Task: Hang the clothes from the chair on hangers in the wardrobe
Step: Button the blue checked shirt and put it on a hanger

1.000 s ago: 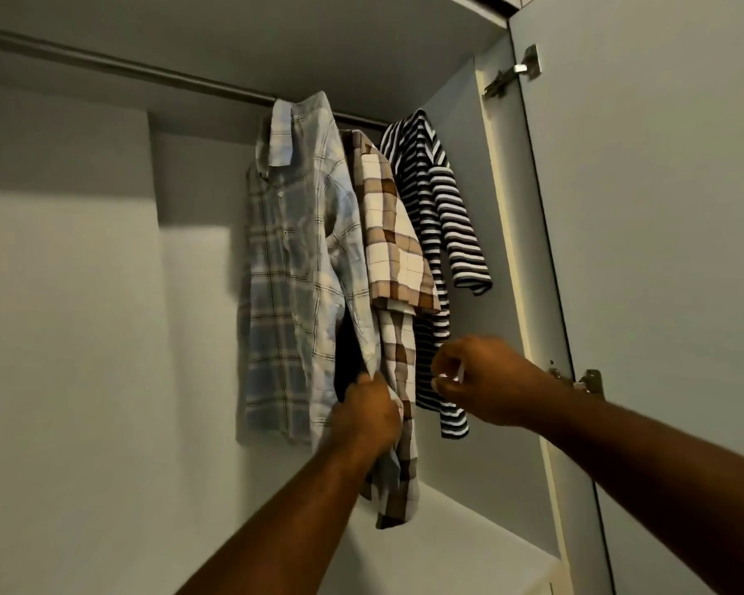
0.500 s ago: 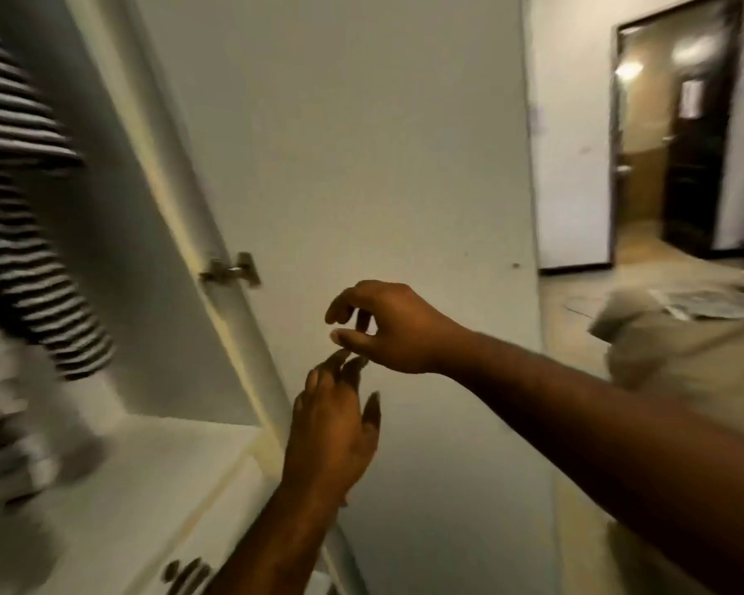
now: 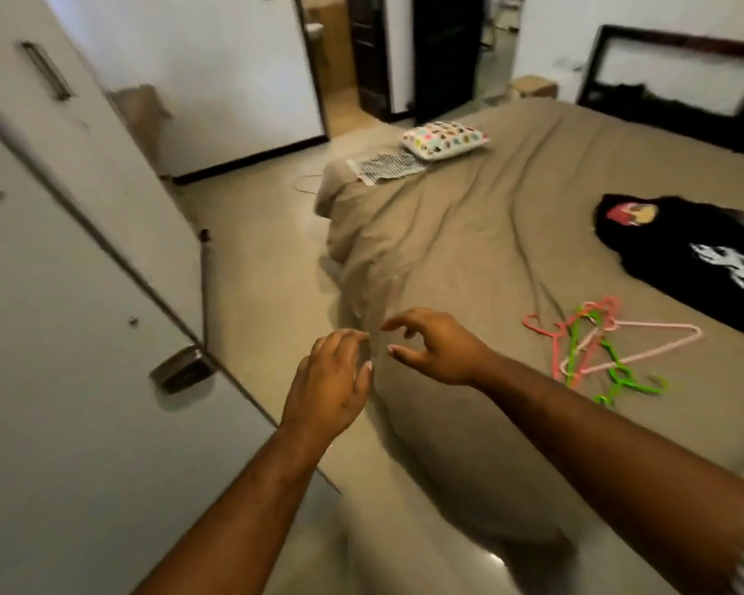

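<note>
My left hand point(image 3: 331, 380) and my right hand point(image 3: 434, 345) hover close together over the near edge of the bed point(image 3: 469, 234), both empty with loosely spread fingers. To their right, a tangle of pink and green plastic hangers point(image 3: 597, 350) lies on the brown sheet. A black printed garment point(image 3: 696, 246) is spread flat at the bed's right side. The wardrobe door point(image 3: 61, 337) stands open at the left; the hanging rail and shirts are out of view. No chair is in sight.
A patterned pillow point(image 3: 445, 139) and a small black-and-white checked cloth point(image 3: 387, 165) lie at the bed's far corner. A strip of floor point(image 3: 258, 259) runs between wardrobe and bed toward a doorway point(image 3: 340, 58). A dark framed mirror point(image 3: 675, 75) leans against the far wall.
The view has swung right, from the wardrobe's hanging shirts to the bed. My left hand has let go of the plaid shirt, and both hands now hang empty.
</note>
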`<state>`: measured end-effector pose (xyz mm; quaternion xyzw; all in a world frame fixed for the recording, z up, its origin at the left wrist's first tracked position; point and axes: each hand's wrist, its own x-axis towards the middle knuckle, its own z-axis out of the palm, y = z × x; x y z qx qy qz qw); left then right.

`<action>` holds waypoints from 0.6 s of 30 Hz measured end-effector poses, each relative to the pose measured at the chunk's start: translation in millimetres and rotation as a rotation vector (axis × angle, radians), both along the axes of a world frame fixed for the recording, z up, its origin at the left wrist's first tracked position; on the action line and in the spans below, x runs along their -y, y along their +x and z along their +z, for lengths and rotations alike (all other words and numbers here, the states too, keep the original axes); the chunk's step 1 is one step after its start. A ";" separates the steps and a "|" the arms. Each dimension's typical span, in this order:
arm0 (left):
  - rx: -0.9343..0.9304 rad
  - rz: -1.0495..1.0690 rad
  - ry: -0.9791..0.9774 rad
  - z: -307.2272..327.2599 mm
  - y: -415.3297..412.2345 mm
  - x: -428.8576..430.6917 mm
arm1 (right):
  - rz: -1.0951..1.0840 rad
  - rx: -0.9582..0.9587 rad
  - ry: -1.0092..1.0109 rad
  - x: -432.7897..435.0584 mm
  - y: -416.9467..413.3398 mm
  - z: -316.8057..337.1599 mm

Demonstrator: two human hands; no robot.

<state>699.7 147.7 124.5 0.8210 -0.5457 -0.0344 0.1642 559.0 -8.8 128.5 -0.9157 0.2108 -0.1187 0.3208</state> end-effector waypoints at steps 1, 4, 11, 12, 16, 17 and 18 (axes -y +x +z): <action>-0.004 -0.041 0.014 -7.3 -2.7 16.8 | -0.046 -0.022 0.021 12.3 -11.6 -10.5; -0.041 -0.177 0.064 -27.8 -11.3 77.5 | -0.214 -0.093 0.098 52.0 -47.0 -40.2; -0.035 -0.489 0.095 -67.6 -15.8 211.1 | -0.606 -0.192 0.149 116.4 -109.5 -83.0; -0.039 -0.539 0.096 -71.2 -15.9 230.9 | -0.671 -0.189 0.159 122.5 -116.8 -87.2; -0.018 -0.699 0.109 -81.9 -22.3 295.6 | -0.923 -0.117 0.197 133.7 -142.8 -102.2; -0.013 -0.735 0.123 -84.7 -27.2 310.3 | -0.981 -0.105 0.214 133.3 -149.9 -107.1; -0.008 -0.756 0.143 -87.3 -31.9 322.1 | -1.026 -0.109 0.231 132.3 -155.7 -111.0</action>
